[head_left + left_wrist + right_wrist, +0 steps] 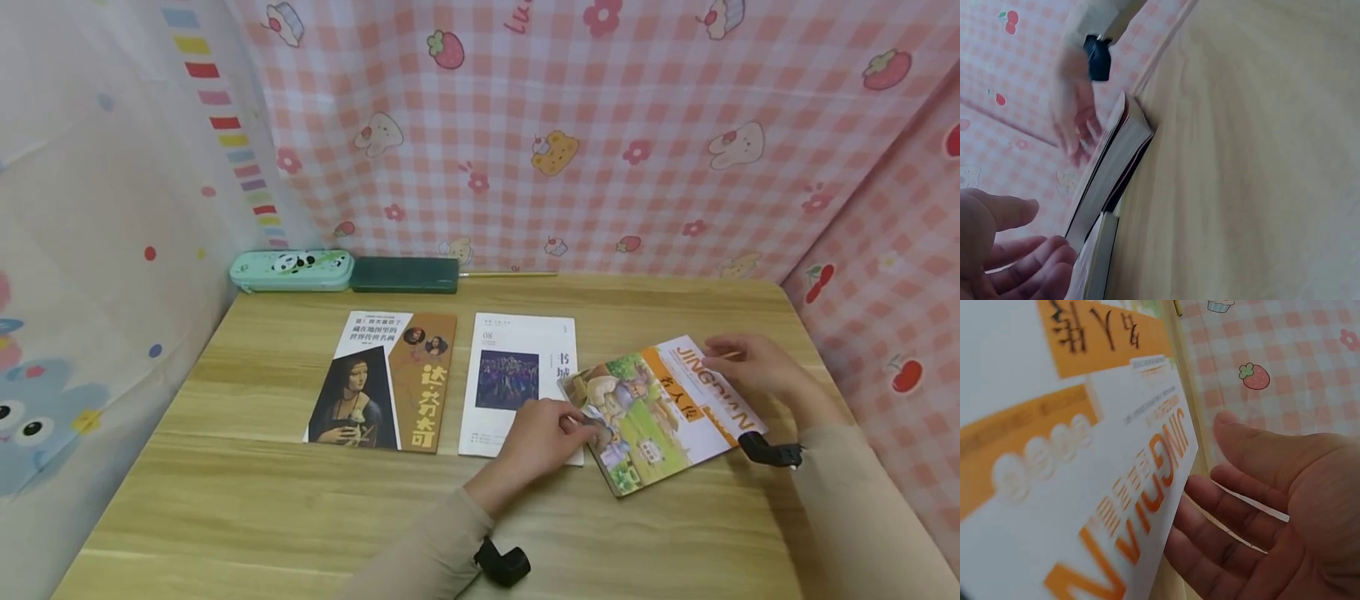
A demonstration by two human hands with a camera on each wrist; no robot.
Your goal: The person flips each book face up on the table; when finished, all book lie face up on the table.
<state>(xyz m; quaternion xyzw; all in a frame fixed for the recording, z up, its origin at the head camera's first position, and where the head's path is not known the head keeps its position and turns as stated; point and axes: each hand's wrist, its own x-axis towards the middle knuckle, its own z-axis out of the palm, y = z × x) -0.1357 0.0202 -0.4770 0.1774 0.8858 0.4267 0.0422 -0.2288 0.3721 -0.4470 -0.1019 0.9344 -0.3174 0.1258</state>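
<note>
An illustrated book with orange and white panels (660, 412) lies askew, its left corner over the edge of a white book with a dark picture (507, 379). By that corner is my left hand (543, 437); the left wrist view shows its thumb apart from the loosely bent fingers (1041, 265) at the book's edge, nothing pinched between. At the upper right edge, my right hand (772, 375) has its fingers extended. The right wrist view shows those fingers (1210, 531) right beside the book's edge, thumb spread away.
A brown book with a portrait (375, 383) lies left of the white one. Along the back stand a mint panda pencil case (292, 271), a dark green box (405, 275) and a thin brush-like stick (510, 274). Patterned cloth (487, 167) hangs behind the wooden table (247, 483).
</note>
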